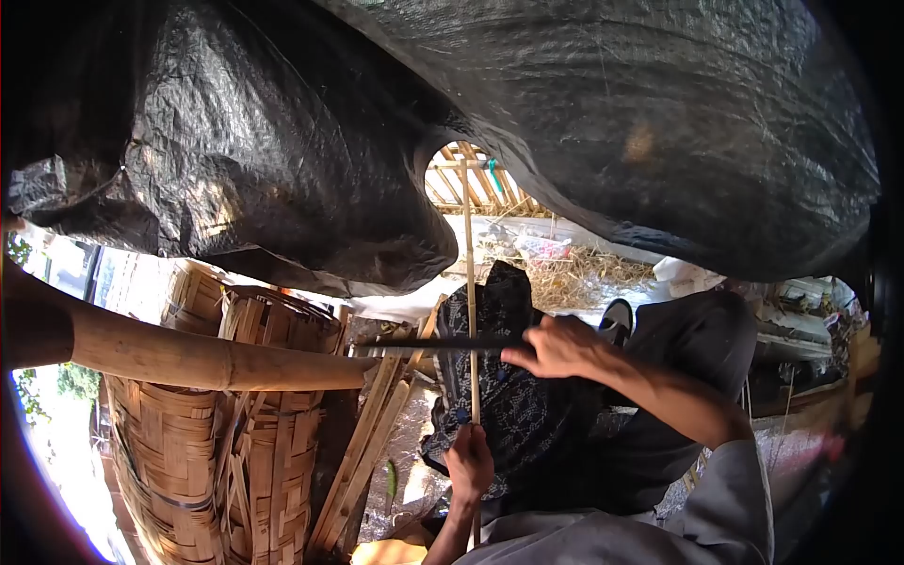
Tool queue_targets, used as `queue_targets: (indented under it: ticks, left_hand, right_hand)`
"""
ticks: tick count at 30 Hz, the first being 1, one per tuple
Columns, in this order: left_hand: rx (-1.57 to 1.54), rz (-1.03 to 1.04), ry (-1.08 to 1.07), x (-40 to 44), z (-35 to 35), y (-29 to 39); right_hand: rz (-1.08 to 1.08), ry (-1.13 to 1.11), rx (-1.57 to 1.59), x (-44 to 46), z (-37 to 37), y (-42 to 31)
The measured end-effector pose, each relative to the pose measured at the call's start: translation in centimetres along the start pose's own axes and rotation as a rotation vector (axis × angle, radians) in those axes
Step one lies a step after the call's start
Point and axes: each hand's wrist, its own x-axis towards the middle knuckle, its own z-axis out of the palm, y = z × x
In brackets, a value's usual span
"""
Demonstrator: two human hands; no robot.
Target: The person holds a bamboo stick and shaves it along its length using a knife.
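My left hand (469, 461) is closed around the lower part of a long, thin bamboo strip (470, 254), which runs almost upright away from me. My right hand (563, 347) grips a dark, long-bladed knife (424, 346); its handle is hidden in the fist. The blade lies level across the strip, pointing left, above my left hand. Whether the edge bites into the bamboo I cannot tell. Beneath the strip, a black cloth with a pale pattern (518, 405) covers part of my lap.
Black plastic sheeting (311, 141) sags low overhead. A thick bamboo pole (217, 363) juts in from the left, over tall woven bamboo baskets (169, 452). Split bamboo slats (363, 452) lean beside them. Dry straw (565, 278) lies ahead, before a bamboo fence (485, 179).
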Motion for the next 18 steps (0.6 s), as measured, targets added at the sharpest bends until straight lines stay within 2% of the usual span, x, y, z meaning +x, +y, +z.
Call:
queue_targets:
  ticks: [3,5,6,7,8,9,11,12,13,14,15,18]
  left_hand:
    - [-0.015,-0.020,-0.009,0.3,-0.1,0.1]
    - [-0.001,0.020,-0.020,-0.2,-0.6,0.1]
    - [0.004,0.012,-0.023,-0.3,-0.7,0.4]
    - [-0.002,-0.005,-0.025,-0.1,-0.8,0.8]
    - [-0.006,-0.023,-0.029,-0.2,-0.9,1.0]
    - [-0.003,-0.023,-0.029,-0.3,-0.8,1.1]
    - [-0.004,0.013,-0.003,0.6,-0.4,1.1]
    - [-0.032,-0.006,-0.012,0.8,-0.4,1.1]
    - [-0.039,-0.001,-0.013,1.1,-0.3,1.4]
    - [-0.040,-0.020,-0.042,1.6,-0.1,1.6]
    - [-0.039,-0.045,-0.070,1.7,0.0,1.8]
    - [-0.133,-0.016,-0.088,2.1,0.7,0.3]
  right_hand:
    - [-0.204,-0.036,-0.203,-1.2,0.8,-0.5]
    - [-0.212,0.107,-0.210,-0.4,0.1,0.9]
    - [-0.028,0.014,-0.170,0.7,-0.7,1.5]
    - [0.069,0.085,-0.065,1.9,-0.7,3.1]
    - [0.267,0.013,0.016,2.8,-2.2,3.6]
    - [0.308,0.123,-0.004,3.6,-2.4,4.7]
    - [0.267,0.207,0.157,3.6,-2.7,5.9]
    - [0.404,0.055,0.127,3.0,-3.3,4.8]
    - [0.375,-0.026,0.141,2.2,-3.8,3.4]
    - [0.239,-0.012,0.083,1.6,-2.6,2.9]
    - [0.224,-0.204,0.080,0.9,-3.0,1.5]
    - [-0.117,-0.098,-0.127,-0.5,-0.6,0.4]
